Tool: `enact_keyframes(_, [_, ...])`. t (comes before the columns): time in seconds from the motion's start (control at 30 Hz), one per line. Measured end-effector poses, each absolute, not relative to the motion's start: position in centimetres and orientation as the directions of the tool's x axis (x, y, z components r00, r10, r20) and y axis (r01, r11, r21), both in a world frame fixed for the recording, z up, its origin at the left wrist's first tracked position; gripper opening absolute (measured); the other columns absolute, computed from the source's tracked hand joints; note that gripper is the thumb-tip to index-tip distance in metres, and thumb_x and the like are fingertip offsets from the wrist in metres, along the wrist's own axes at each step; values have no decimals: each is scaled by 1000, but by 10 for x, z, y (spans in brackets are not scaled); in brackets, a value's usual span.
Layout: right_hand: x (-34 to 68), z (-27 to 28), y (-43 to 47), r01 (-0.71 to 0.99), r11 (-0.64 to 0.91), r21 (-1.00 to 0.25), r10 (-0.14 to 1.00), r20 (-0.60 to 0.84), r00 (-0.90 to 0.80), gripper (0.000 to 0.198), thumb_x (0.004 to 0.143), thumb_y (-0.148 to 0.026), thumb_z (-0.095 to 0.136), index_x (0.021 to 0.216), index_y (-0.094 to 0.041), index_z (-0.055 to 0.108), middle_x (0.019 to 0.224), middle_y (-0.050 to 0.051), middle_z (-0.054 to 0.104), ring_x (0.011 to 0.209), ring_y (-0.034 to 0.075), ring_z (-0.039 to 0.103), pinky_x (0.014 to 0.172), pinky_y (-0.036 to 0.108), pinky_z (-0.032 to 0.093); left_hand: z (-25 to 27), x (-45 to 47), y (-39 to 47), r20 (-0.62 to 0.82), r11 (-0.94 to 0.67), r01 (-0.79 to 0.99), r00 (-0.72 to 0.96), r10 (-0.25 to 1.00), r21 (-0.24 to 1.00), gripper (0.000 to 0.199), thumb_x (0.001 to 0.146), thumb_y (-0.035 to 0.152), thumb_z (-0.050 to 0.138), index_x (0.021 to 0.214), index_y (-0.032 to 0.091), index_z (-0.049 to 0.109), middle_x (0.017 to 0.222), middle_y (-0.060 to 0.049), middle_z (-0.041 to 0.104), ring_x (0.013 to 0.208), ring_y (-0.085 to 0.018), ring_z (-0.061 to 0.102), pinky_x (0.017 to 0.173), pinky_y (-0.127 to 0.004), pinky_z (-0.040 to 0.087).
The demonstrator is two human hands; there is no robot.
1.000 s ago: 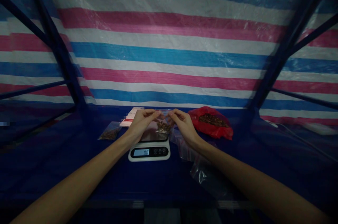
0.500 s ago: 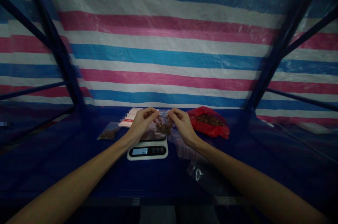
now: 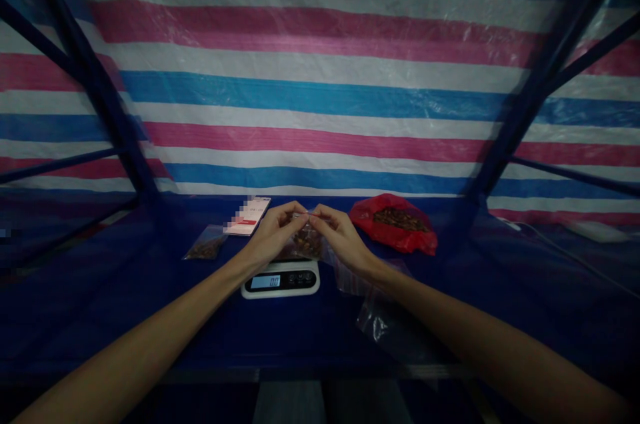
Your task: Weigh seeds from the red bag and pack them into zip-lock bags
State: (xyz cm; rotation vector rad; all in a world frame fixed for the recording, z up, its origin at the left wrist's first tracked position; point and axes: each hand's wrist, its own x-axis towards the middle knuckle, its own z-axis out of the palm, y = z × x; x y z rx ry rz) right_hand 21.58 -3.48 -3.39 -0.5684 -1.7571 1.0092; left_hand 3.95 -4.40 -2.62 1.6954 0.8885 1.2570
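Moved closer together, our left hand (image 3: 274,232) and right hand (image 3: 344,235) pinch a clear plastic bag of brown pieces (image 3: 306,245), now covering most of its top.

left fingers (image 3: 291,209), right fingers (image 3: 326,212): pinch clear bag (image 3: 307,246) | scale (image 3: 281,280): 0.0 | red bag (image 3: 390,241): right

Glossy clear plastic bag (image 3: 308,246), crinkled plastic red bag (image 3: 367,217), smooth plastic-looking scale (image 3: 281,280), shiny creased plastic sheeting (image 3: 320,94).
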Motion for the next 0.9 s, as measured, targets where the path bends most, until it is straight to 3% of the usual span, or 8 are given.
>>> enact_keyframes(0.27, [218, -30, -35, -60, 553, -831, 742, 525, -417, 38, 94, -53, 59, 76, -20, 55, 74, -2, 49, 71, 14, 46, 65, 25, 37, -19, 41, -50, 407, -442, 92, 260, 876, 892, 24, 87, 41, 70, 83, 17, 67, 77, 0, 63, 72, -13, 57, 66, -22, 41])
enact_keyframes(0.5, [223, -24, -22, -59, 494, -867, 801, 481, -357, 35, 79, -50, 77, 70, -18, 68, 69, 4, 68, 65, 18, 60, 65, 30, 45, -17, 35, -45, 395, -405, 12, 194, 898, 914, 21, 81, 35, 76, 74, 16, 71, 73, -4, 71, 72, -16, 65, 72, -26, 48])
enact_keyframes(0.6, [223, -28, -17, -85, 479, -874, 798, 473, -373, 31, 79, -47, 76, 71, -18, 72, 71, 5, 72, 66, 19, 63, 66, 31, 48, -20, 34, -39, 384, -397, 40, 182, 905, 917, 20, 78, 35, 78, 74, 16, 74, 74, -6, 74, 72, -19, 68, 73, -28, 50])
enact_keyframes(0.7, [227, -24, -16, -49, 525, -850, 785, 506, -358, 33, 85, -49, 69, 78, -18, 76, 77, 6, 76, 70, 20, 66, 68, 31, 49, -13, 32, -35, 373, -375, 3, 91, 923, 927, 23, 74, 37, 80, 76, 16, 73, 76, -7, 74, 70, -19, 69, 69, -28, 52])
enact_keyframes(0.8, [247, -5, -13, 20, 614, -789, 766, 590, -255, 40, 95, -50, 56, 99, -17, 77, 86, 7, 78, 72, 18, 67, 69, 29, 50, 5, 12, -32, 318, -320, -119, -38, 947, 940, 32, 74, 44, 79, 85, 17, 65, 83, -6, 74, 73, -20, 71, 66, -30, 54])
enact_keyframes(0.9, [291, 19, -3, 167, 690, -704, 723, 684, -104, 40, 99, -45, 50, 113, -16, 73, 90, 8, 77, 71, 17, 66, 69, 29, 50, 20, -32, -32, 285, -303, -50, -224, 932, 952, 41, 74, 51, 76, 94, 19, 60, 76, 1, 68, 54, -13, 61, 51, -25, 49])
